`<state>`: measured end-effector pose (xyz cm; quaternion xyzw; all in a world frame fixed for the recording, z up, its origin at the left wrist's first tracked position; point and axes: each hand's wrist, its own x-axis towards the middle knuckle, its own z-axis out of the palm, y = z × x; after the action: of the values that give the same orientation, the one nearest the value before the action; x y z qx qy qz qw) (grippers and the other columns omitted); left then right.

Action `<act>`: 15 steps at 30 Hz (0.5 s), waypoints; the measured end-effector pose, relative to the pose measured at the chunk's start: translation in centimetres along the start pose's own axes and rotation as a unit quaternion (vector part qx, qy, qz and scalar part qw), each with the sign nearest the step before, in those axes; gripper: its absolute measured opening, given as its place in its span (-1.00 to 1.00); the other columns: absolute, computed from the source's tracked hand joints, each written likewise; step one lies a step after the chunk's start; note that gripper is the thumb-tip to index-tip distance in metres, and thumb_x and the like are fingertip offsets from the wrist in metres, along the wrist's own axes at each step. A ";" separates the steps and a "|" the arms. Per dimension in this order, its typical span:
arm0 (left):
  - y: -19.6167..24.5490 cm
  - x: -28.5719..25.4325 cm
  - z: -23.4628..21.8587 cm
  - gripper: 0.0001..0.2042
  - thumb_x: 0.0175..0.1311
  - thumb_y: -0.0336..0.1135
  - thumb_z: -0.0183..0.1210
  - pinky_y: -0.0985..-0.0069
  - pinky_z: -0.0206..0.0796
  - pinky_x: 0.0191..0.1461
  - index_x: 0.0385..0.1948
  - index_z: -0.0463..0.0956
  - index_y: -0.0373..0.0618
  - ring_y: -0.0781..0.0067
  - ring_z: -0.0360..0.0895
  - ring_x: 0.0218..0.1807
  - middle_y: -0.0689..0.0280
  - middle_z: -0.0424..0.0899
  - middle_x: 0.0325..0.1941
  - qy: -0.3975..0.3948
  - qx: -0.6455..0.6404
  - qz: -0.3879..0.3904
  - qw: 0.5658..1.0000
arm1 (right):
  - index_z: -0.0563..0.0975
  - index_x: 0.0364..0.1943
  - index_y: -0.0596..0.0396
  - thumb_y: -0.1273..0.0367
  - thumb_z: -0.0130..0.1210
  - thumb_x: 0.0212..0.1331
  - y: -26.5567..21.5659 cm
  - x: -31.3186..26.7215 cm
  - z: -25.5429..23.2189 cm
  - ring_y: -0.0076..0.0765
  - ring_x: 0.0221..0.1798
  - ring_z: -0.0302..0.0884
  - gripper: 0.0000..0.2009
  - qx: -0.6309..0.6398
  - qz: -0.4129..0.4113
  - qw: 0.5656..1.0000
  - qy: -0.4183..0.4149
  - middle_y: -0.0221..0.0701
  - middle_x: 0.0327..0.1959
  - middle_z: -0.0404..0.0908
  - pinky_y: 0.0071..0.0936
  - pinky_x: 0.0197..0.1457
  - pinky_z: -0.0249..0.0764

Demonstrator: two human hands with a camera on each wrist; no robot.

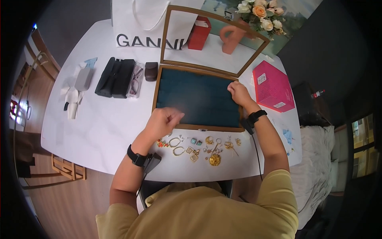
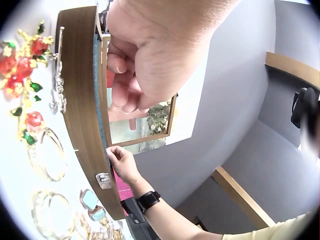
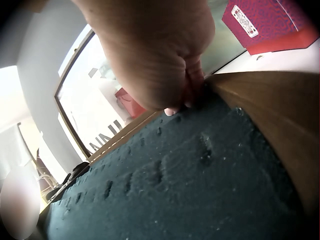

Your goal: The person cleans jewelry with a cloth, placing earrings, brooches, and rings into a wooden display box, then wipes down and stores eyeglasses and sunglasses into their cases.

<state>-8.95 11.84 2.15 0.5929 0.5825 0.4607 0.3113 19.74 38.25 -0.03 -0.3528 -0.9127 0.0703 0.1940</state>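
Observation:
A wooden display box (image 1: 157, 93) with a dark teal slotted lining (image 1: 191, 95) stands with its glass lid (image 1: 247, 63) raised. My left hand (image 1: 163, 122) is over its front left corner, fingers loosely curled, with nothing visible in them in the left wrist view (image 2: 155, 60). At the back right corner, my right hand (image 1: 240, 95) has bent fingers against the lining (image 3: 155, 180); whether they pinch anything is hidden. Before the box lie gold bracelets (image 1: 179, 151), turquoise pieces (image 1: 193, 141), red-flowered jewelry (image 2: 22, 70) and a round gold piece (image 1: 215, 160).
Black cases (image 1: 115, 77), bagged glasses (image 1: 136, 81) and a brown case (image 1: 151, 71) lie left of the box. A pink box (image 1: 272, 85) stands right. Behind are a white paper bag (image 1: 139, 24), a red box (image 1: 199, 34) and flowers (image 1: 266, 14).

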 end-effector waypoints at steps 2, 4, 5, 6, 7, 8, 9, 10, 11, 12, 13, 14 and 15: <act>-0.7 -0.1 -0.1 -0.82 0.27 -0.34 0.20 0.59 0.25 -0.54 -0.46 0.61 -0.26 0.54 0.40 -0.67 0.29 0.53 -0.67 0.016 -0.010 0.012 1.000 | 0.54 -0.41 0.18 0.45 0.06 0.17 0.5 0.2 0.5 0.09 -0.22 0.53 -0.91 0.036 0.016 0.998 0.056 -0.13 -0.36 0.58 -0.21 -0.12 0.47; -1.2 0.1 0.1 -0.77 0.33 -0.28 0.18 0.69 0.20 -0.56 -0.44 0.59 -0.27 0.76 0.33 -0.63 0.44 0.50 -0.67 0.047 -0.031 0.040 0.998 | 0.54 -0.40 0.17 0.44 0.07 0.18 -1.8 0.5 -0.3 0.03 -0.25 0.56 -0.91 0.066 0.117 0.987 0.083 -0.16 -0.36 0.60 -0.24 -0.14 0.48; -1.4 0.2 0.0 -0.77 0.34 -0.27 0.17 0.70 0.23 -0.55 -0.42 0.59 -0.27 0.77 0.34 -0.62 0.46 0.50 -0.65 0.059 -0.036 0.021 0.997 | 0.57 -0.39 0.16 0.44 0.08 0.19 -3.2 0.5 -0.3 -0.04 -0.27 0.57 -0.91 0.108 0.096 0.986 0.079 -0.19 -0.35 0.61 -0.27 -0.17 0.49; -1.5 0.3 -0.1 -0.77 0.34 -0.27 0.18 0.70 0.22 -0.55 -0.42 0.60 -0.27 0.77 0.34 -0.62 0.46 0.51 -0.65 0.077 -0.044 0.000 0.996 | 0.58 -0.38 0.15 0.45 0.08 0.19 -6.1 0.3 -0.8 -0.05 -0.27 0.58 -0.92 0.132 0.062 0.988 0.044 -0.20 -0.35 0.61 -0.29 -0.17 0.50; -1.5 0.4 -0.1 -0.77 0.33 -0.27 0.18 0.70 0.22 -0.55 -0.41 0.60 -0.26 0.77 0.34 -0.62 0.46 0.51 -0.65 0.093 -0.053 -0.020 0.994 | 0.59 -0.37 0.15 0.46 0.09 0.18 -9.8 -0.3 -1.6 -0.07 -0.28 0.58 -0.92 0.154 0.030 0.988 0.009 -0.20 -0.34 0.61 -0.31 -0.17 0.50; -1.2 0.4 -0.2 -0.78 0.33 -0.26 0.19 0.71 0.22 -0.54 -0.41 0.61 -0.26 0.77 0.34 -0.62 0.46 0.51 -0.65 0.108 -0.061 -0.040 0.991 | 0.61 -0.36 0.12 0.45 0.11 0.18 -13.3 -0.9 -2.5 -0.08 -0.28 0.58 -0.93 0.153 -0.061 0.986 -0.017 -0.22 -0.35 0.61 -0.32 -0.17 0.51; -0.6 0.4 -0.4 -0.81 0.28 -0.31 0.17 0.59 0.36 -0.44 -0.39 0.62 -0.26 0.61 0.54 -0.55 0.23 0.64 -0.60 0.112 -0.094 -0.077 0.986 | 0.60 -0.37 0.10 0.44 0.11 0.15 -16.0 -1.7 -2.7 -0.07 -0.27 0.55 -0.93 0.163 -0.113 0.977 -0.079 -0.25 -0.35 0.60 -0.27 -0.18 0.50; -0.8 0.4 -0.4 -0.81 0.28 -0.31 0.17 0.60 0.35 -0.44 -0.39 0.62 -0.26 0.61 0.54 -0.56 0.24 0.64 -0.61 0.113 -0.082 -0.077 0.987 | 0.59 -0.36 0.08 0.48 0.10 0.08 -17.9 -2.7 -2.2 -0.07 -0.25 0.53 -0.92 0.175 -0.201 0.958 -0.107 -0.30 -0.34 0.57 -0.23 -0.19 0.50; -0.9 0.5 -0.4 -0.82 0.28 -0.31 0.18 0.60 0.35 -0.45 -0.39 0.62 -0.26 0.61 0.54 -0.56 0.24 0.63 -0.61 0.115 -0.070 -0.075 0.988 | 0.59 -0.36 0.12 0.48 0.12 0.10 -18.8 -3.8 -1.1 -0.11 -0.26 0.56 -0.94 0.146 -0.260 0.941 -0.158 -0.26 -0.34 0.58 -0.30 -0.16 0.51; -1.1 0.5 -0.5 -0.82 0.27 -0.31 0.18 0.61 0.34 -0.45 -0.39 0.62 -0.26 0.61 0.54 -0.57 0.24 0.63 -0.61 0.116 -0.057 -0.072 0.989 | 0.58 -0.34 0.12 0.48 0.09 0.10 -20.7 -5.0 -1.1 -0.10 -0.23 0.57 -0.92 0.136 -0.221 0.942 -0.214 -0.25 -0.33 0.56 -0.29 -0.15 0.51; -1.3 0.5 -0.4 -0.82 0.27 -0.31 0.18 0.61 0.33 -0.45 -0.39 0.62 -0.26 0.60 0.53 -0.57 0.24 0.63 -0.61 0.119 -0.043 -0.068 0.990 | 0.57 -0.31 0.13 0.50 0.07 0.11 -21.2 -5.7 -0.3 -0.09 -0.24 0.56 -0.91 0.142 -0.238 0.932 -0.234 -0.25 -0.32 0.55 -0.28 -0.16 0.51; -1.6 0.5 -0.3 -0.82 0.27 -0.30 0.19 0.61 0.33 -0.46 -0.39 0.62 -0.25 0.60 0.53 -0.58 0.24 0.63 -0.61 0.122 -0.028 -0.062 0.990 | 0.55 -0.34 0.13 0.51 0.07 0.07 -21.5 -6.4 0.5 -0.08 -0.25 0.55 -0.92 0.134 -0.244 0.932 -0.231 -0.25 -0.34 0.53 -0.27 -0.17 0.51; -1.8 0.7 -0.3 -0.82 0.27 -0.30 0.19 0.61 0.32 -0.47 -0.39 0.62 -0.25 0.60 0.53 -0.58 0.24 0.63 -0.62 0.124 -0.015 -0.055 0.991 | 0.53 -0.37 0.13 0.52 0.07 0.03 -21.6 -7.0 1.3 -0.07 -0.26 0.54 -0.92 0.125 -0.250 0.933 -0.227 -0.25 -0.36 0.51 -0.26 -0.18 0.50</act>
<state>-9.97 12.67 0.77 0.4935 0.6416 0.5216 0.2698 10.64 17.57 2.37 -0.0609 -0.9749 0.2111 0.0358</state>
